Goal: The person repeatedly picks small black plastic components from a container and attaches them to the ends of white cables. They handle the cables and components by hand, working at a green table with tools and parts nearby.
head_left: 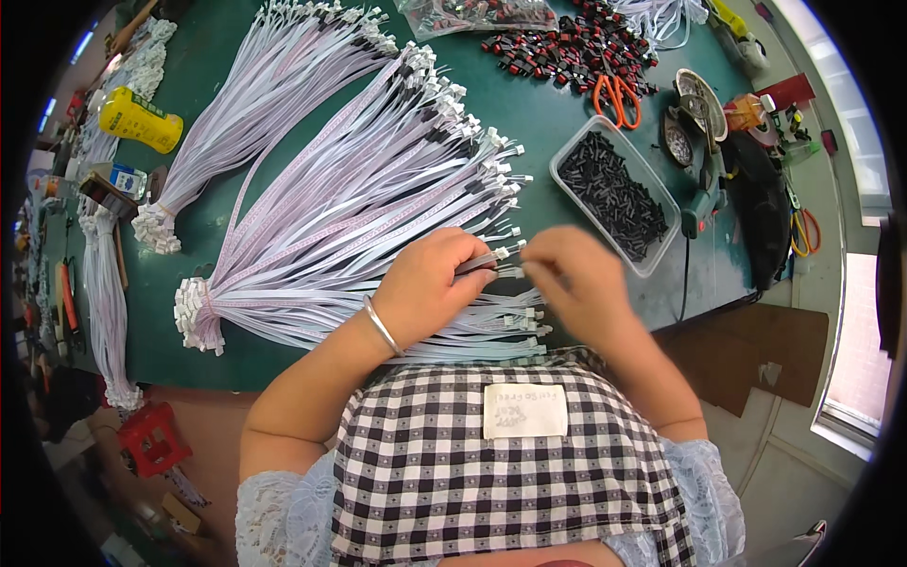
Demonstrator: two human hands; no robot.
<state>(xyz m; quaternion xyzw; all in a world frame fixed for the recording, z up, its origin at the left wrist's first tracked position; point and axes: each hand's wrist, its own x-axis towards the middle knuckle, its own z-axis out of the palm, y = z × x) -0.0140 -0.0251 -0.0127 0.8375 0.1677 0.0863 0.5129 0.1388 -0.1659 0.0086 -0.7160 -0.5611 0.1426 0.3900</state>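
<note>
A large fan of white ribbon cables (pixel 350 217) lies on the green table, tied together at the left end. Small white connectors (pixel 491 180) tip the spread ends, and many cables carry short black sleeves behind them. My left hand (pixel 436 283) pinches a cable between thumb and fingers close to its connector end. Just to the right, my right hand (pixel 581 283) has its fingers curled together at the connector tip. Slightly blurred, it hides whatever its fingertips hold. Beside it, a clear plastic tub (pixel 673 222) is filled with short black tubes (pixel 609 194).
Another cable bundle (pixel 255 94) lies behind, left of the fan. Red-and-black small parts (pixel 576 47) are heaped at the back, with orange-handled scissors (pixel 617 99) against them. A hot glue gun (pixel 704 203) stands right of the tub. A yellow bottle (pixel 142 120) lies far left.
</note>
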